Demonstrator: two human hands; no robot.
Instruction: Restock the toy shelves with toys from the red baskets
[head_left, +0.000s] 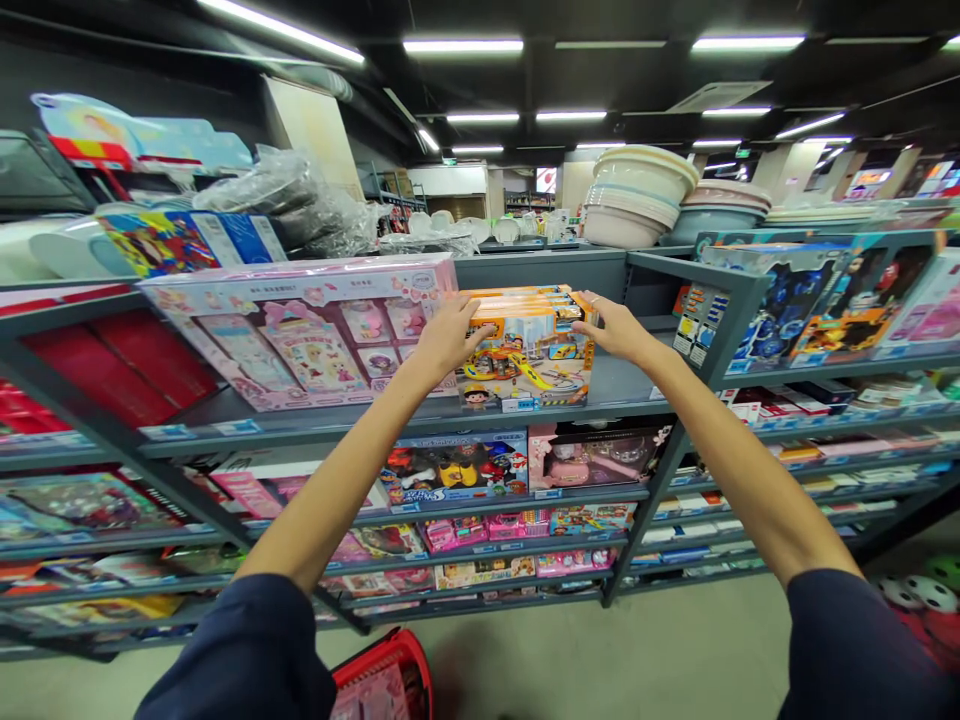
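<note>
Several orange and yellow toy boxes (525,362) stand in a row, one behind another, on the top shelf. My left hand (452,338) rests at their upper left edge, thumb on the front box and fingers along the side. At the upper right corner is my right hand (611,328), its thumb toward the front face and its fingers at the side. Together the two hands hold the boxes between them. Left of them, close to my left hand, stands a large pink toy set (315,340).
Lower shelves hold more boxed toys, including a blue box (457,468) and a dark pink one (600,455). Stacked basins (637,195) stand behind the top shelf. Blue toy boxes (787,300) are at the right. A red basket (420,660) sits on the floor below.
</note>
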